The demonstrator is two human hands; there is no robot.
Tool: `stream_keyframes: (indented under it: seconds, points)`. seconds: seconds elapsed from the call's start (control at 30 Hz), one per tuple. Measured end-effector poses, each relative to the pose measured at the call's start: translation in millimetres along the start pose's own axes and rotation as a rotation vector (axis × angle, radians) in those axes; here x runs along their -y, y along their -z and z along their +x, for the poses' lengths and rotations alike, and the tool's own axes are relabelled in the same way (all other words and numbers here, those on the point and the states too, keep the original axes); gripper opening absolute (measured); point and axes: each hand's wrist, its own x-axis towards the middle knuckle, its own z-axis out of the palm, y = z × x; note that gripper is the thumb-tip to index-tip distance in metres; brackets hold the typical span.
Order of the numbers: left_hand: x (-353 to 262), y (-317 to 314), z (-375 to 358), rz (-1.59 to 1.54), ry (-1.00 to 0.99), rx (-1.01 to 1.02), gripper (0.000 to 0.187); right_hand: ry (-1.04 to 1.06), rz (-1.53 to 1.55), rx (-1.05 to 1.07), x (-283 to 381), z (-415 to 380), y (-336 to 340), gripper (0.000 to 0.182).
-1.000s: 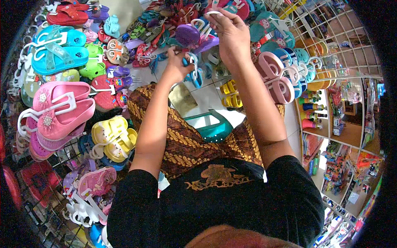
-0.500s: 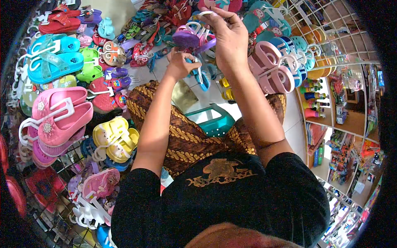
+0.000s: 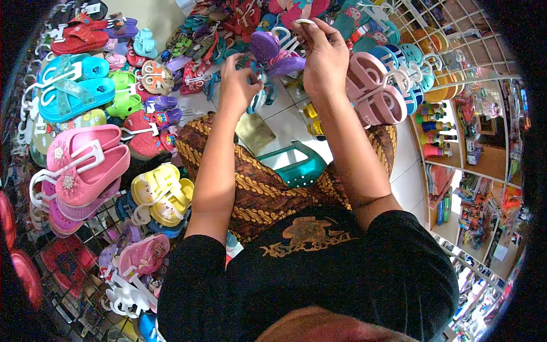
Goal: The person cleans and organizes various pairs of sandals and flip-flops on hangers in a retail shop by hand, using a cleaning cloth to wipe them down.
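My right hand (image 3: 326, 57) is raised at the top centre, its fingers pinched on a white plastic hanger (image 3: 305, 21). Purple sandals (image 3: 285, 64) with white straps or hooks hang just left of that hand. My left hand (image 3: 239, 85) is lower and further left, with its fingers curled around part of a blue-and-white sandal (image 3: 257, 94), mostly hidden by the fingers. Both forearms reach forward over my lap.
Pink, turquoise and yellow footwear (image 3: 162, 194) hangs on a rack at left. Pale pink sandals (image 3: 376, 91) hang close to my right forearm, below a white wire grid (image 3: 456, 34). A green plastic stool (image 3: 296, 165) shows between my knees. Shelves (image 3: 484, 154) stand at right.
My left hand has moved up and slightly left, with its fingers raised higher. My right hand has shifted slightly right and down with the hanger.
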Motion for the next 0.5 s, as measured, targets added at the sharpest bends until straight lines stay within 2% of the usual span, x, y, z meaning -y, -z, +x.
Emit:
stream_keyframes:
  seconds: [0.17,0.37,0.5]
  points:
    - [-15.0,10.4,0.7,0.015,0.132,0.035,0.02,0.022,0.011,-0.008,3.2,-2.8,-4.8,0.024]
    - [-15.1,7.2,1.8,0.033,0.111,0.041,0.023,0.022,-0.001,0.004,1.5,-3.9,-4.9,0.024]
    - [-10.5,3.2,-1.6,-0.063,0.109,0.036,0.023,0.044,-0.06,0.035,-2.5,-4.9,-5.5,0.025]
